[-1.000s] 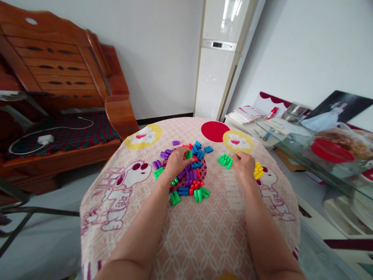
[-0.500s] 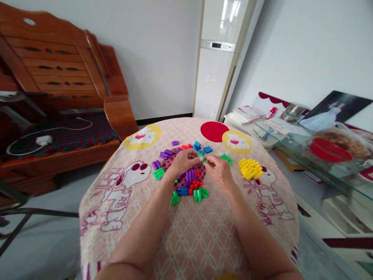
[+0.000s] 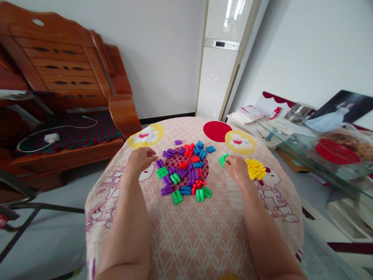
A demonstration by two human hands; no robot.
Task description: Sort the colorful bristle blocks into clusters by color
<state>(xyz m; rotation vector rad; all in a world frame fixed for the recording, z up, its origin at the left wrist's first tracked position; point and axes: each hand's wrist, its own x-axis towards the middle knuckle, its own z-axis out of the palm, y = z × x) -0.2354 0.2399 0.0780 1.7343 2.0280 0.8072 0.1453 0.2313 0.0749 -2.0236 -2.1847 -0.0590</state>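
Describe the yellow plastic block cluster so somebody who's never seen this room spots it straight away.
Find the round table covered in pink patterned cloth. Just right of the person's right hand sits the knobbly yellow plastic block cluster. Unlike the green, red, blue and purple plastic blocks nearby, it's yellow and tightly packed.

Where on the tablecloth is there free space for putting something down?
The widest is the near tablecloth between both forearms, nearer than the multicoloured building blocks. A narrow strip separates those from the green building blocks at the right hand. Crowded: among the multicoloured ones and around that hand, near the yellow blocks.
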